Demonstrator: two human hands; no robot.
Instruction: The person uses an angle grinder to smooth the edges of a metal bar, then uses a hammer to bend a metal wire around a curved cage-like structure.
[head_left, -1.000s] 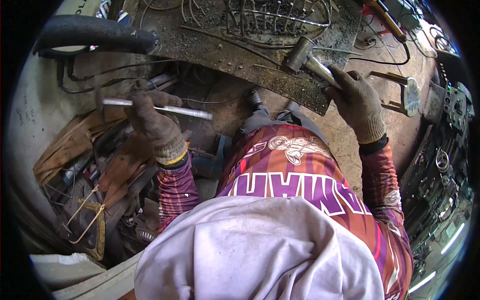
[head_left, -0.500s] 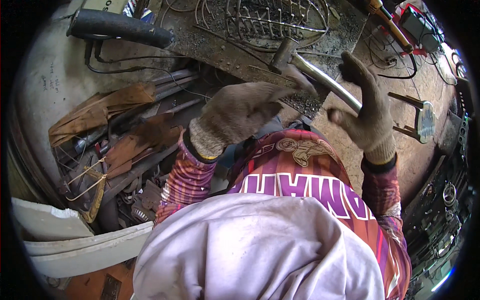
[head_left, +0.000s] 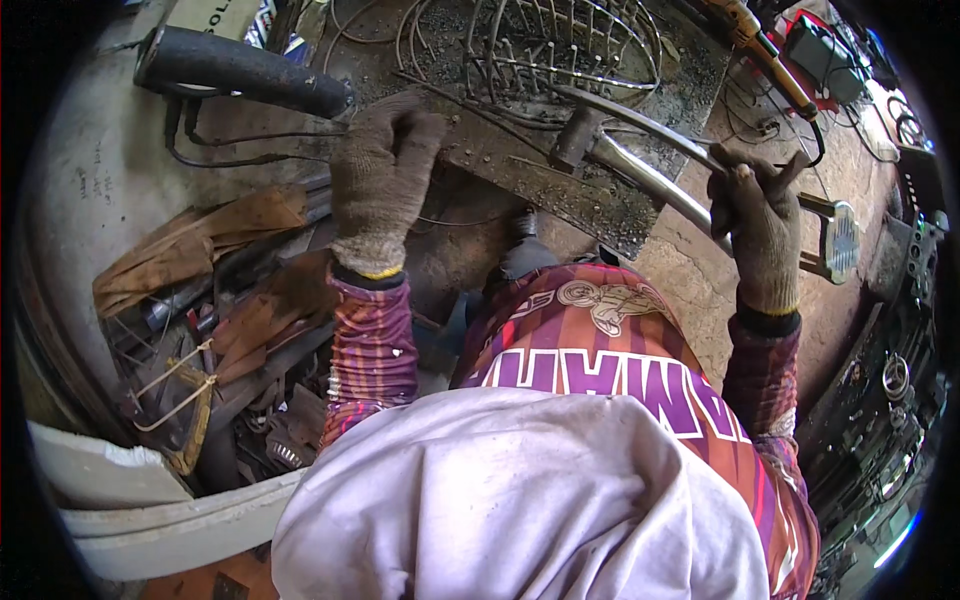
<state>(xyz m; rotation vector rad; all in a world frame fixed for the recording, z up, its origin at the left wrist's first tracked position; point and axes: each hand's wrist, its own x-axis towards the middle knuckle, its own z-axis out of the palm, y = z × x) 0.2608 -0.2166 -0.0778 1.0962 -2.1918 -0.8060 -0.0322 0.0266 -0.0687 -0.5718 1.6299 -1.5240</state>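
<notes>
My right hand [head_left: 760, 215], in a knitted brown work glove, is closed around one end of a long, slightly curved grey metal bar [head_left: 645, 122]. The bar's far end reaches left to the edge of a round wire frame with upright prongs [head_left: 560, 65]. Just below the bar lies a hammer, its dark head [head_left: 577, 140] on the dirty work surface and its shiny handle [head_left: 660, 188] running toward my right hand. My left hand [head_left: 385, 175], gloved alike, is raised at the left near the surface's edge. Its fingers are loosely bent, apart from the thumb, with nothing visible in them.
A thick dark cylindrical tool with cables [head_left: 245, 75] lies at the upper left. Brown leather pieces [head_left: 200, 235] cover scrap bars below it. At the upper right are a brown-handled tool with a black cable [head_left: 770, 60] and a small metal stand [head_left: 843, 240].
My left hand has swung left, away from the hammer. My right hand, open before, has closed on the curved bar. The hammer stays on the work surface.
</notes>
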